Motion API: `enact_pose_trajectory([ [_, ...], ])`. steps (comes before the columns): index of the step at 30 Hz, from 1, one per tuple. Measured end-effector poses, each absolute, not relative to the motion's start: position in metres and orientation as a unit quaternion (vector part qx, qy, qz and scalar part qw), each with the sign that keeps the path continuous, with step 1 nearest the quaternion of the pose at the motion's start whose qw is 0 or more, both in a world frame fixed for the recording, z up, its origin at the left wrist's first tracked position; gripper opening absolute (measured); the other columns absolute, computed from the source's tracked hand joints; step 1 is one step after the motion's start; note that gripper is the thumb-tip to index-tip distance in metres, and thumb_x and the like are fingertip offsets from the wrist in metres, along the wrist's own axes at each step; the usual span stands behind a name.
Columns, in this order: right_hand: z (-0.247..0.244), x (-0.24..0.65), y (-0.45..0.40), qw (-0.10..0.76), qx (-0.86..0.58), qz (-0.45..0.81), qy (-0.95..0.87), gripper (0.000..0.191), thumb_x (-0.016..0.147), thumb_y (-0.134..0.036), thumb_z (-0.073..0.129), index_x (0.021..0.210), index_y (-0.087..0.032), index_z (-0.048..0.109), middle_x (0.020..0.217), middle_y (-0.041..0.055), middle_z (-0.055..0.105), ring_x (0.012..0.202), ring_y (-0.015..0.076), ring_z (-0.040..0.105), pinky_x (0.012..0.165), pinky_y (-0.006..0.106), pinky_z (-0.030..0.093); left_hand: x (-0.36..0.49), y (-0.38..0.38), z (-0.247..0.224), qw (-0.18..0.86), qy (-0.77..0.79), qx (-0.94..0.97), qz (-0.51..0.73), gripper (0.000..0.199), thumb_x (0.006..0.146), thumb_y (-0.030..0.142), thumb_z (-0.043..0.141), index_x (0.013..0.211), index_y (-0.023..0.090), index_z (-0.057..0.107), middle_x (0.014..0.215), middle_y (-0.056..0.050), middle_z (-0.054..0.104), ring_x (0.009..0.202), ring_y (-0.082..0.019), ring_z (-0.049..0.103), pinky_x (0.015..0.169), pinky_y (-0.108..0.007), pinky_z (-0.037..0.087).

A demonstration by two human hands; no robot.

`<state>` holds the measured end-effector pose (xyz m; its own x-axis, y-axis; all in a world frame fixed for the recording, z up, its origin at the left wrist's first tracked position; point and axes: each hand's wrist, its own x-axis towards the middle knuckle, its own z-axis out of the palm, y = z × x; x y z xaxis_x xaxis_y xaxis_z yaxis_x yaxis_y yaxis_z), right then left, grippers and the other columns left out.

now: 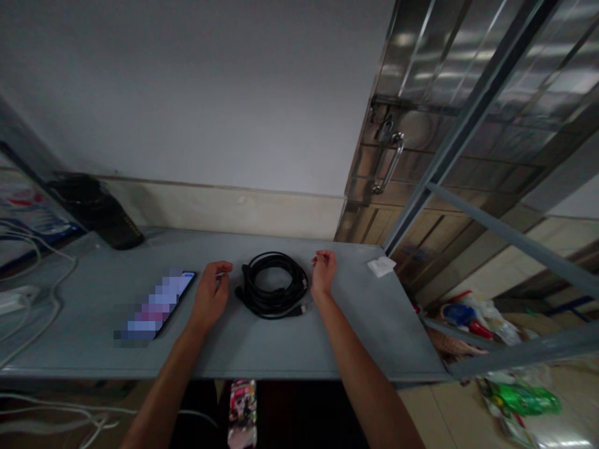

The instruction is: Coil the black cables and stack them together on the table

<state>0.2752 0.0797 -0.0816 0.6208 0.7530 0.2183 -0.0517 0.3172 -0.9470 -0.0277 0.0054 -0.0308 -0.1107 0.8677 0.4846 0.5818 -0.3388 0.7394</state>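
Note:
A coiled black cable (255,299) lies on the grey tabletop, with a plug end showing at its lower right. My left hand (213,290) rests beside the coil's left side, fingers slightly bent and thumb apart, holding nothing. On the other side of the coil is my right hand (324,272), its fingers loosely curled and nothing visible in them. Neither hand appears to grip the cable. A phone with a lit, pixelated screen (161,302) lies to the left of my left hand.
A black bottle (105,212) stands at the back left near white cords (58,299). A white paper scrap (382,266) lies at the right edge, by a metal frame post (449,149). Below are a patterned phone case (242,411) and a green bottle (526,399).

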Motion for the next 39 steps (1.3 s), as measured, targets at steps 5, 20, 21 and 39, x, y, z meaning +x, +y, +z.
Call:
enact_pose_trajectory([
  [5,-0.078,0.273,0.078,0.749,-0.51,0.265,-0.331,0.039,0.111,-0.056,0.071,0.099,-0.019,0.065,0.091,-0.0006,0.066,0.076,0.0163,0.064,0.074,0.032,0.056,-0.029,0.006,-0.03,0.137,0.555,0.662,0.484,0.024,0.104,0.039,0.05,0.12,0.027,0.065,0.124,-0.011,0.076,0.12,-0.033,0.074,0.109,-0.053,0.062],
  [20,-0.069,0.271,0.072,0.734,-0.521,0.27,-0.342,0.025,0.102,-0.046,0.064,0.097,-0.022,0.063,0.085,-0.0024,0.064,0.074,0.0177,0.064,0.074,0.031,0.053,-0.029,0.007,-0.03,0.141,0.558,0.659,0.484,0.026,0.106,0.045,0.052,0.119,0.027,0.065,0.123,-0.012,0.076,0.119,-0.034,0.076,0.108,-0.058,0.064],
  [21,-0.069,0.271,0.072,0.734,-0.521,0.271,-0.343,0.023,0.1,-0.045,0.063,0.097,-0.023,0.063,0.084,-0.0028,0.063,0.074,0.0177,0.063,0.073,0.031,0.052,-0.028,0.007,-0.03,0.142,0.558,0.659,0.484,0.026,0.106,0.045,0.052,0.119,0.027,0.065,0.124,-0.013,0.076,0.119,-0.034,0.076,0.109,-0.059,0.063],
  [39,-0.029,0.261,0.036,0.654,-0.474,0.2,-0.554,0.024,0.104,-0.047,0.052,0.107,-0.025,0.061,0.102,0.0048,0.071,0.091,0.0211,0.067,0.088,0.035,0.054,-0.026,0.005,-0.026,0.158,0.566,0.653,0.477,0.029,0.107,0.049,0.051,0.12,0.027,0.064,0.125,-0.013,0.075,0.121,-0.033,0.074,0.109,-0.056,0.063],
])
